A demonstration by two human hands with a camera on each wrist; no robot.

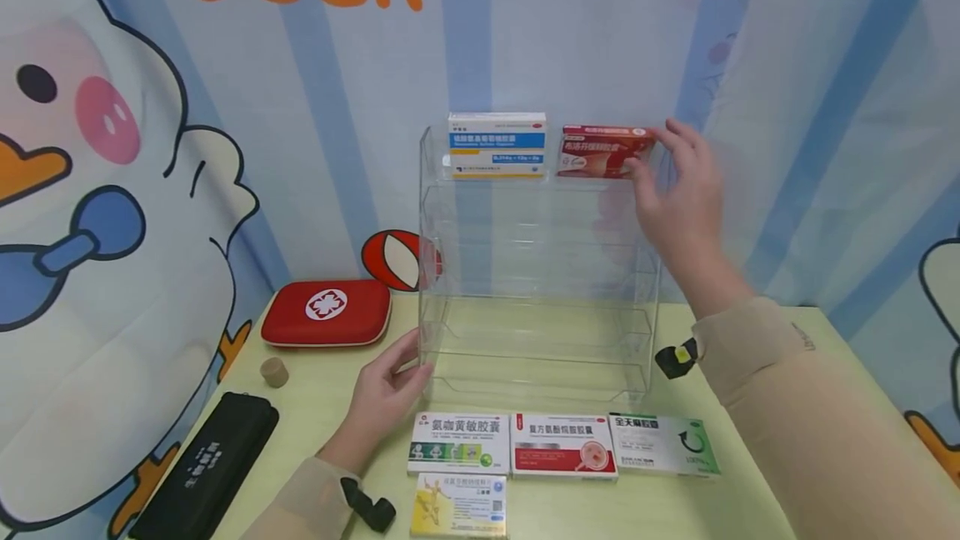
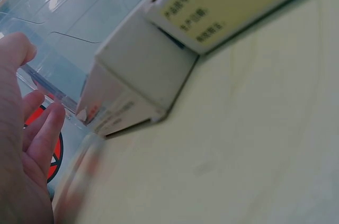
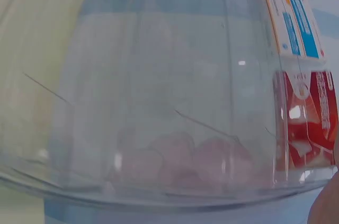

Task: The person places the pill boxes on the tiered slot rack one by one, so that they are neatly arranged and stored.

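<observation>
A clear plastic tiered rack stands on the table. At its upper right, my right hand pinches the right end of a red medicine box, thumb in front. The box sits in the top tier beside a white, blue and yellow medicine box. In the right wrist view, the red box shows through the clear plastic, and only a bit of the hand is visible. My left hand holds the rack's lower left side. Its thumb and fingers lie either side of the rack's edge in the left wrist view.
Before the rack lie a green-and-white box, a red-and-white box, a white-green box and a yellow-white box. Leftward are a red first-aid case, a small brown cylinder and a black pouch. A printed curtain hangs behind.
</observation>
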